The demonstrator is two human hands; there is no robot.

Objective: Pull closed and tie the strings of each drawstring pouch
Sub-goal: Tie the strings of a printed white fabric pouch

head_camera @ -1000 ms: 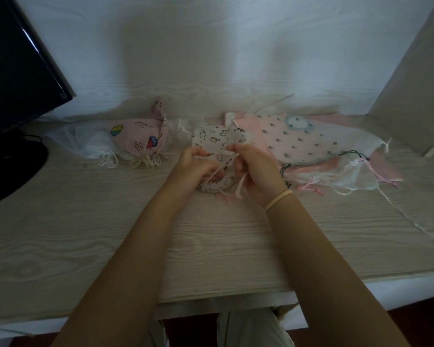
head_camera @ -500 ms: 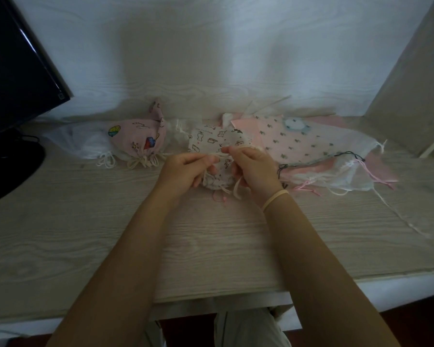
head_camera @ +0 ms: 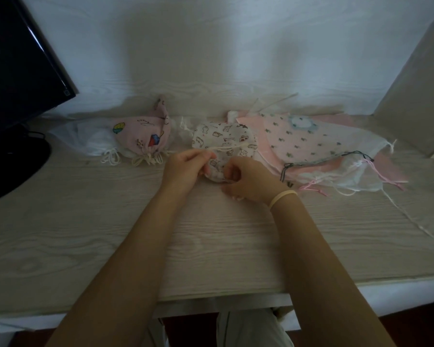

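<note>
A white pouch with small animal prints lies in the middle of the desk, its gathered mouth toward me. My left hand pinches its cream drawstring, which runs taut across the pouch. My right hand grips the bunched mouth and the other string end. To the left lie a tied pink cartoon pouch and a tied sheer white pouch. To the right is a heap of flat pouches: a pink one with small green prints and a sheer one with pink strings.
A dark monitor with its round base stands at the far left. A white wall closes the back and a grey panel the right. A loose white string trails across the wooden desk at the right.
My hands have drawn apart: the left pulls the cream string out leftward across the pouch, and the right has dropped lower onto the gathered mouth.
</note>
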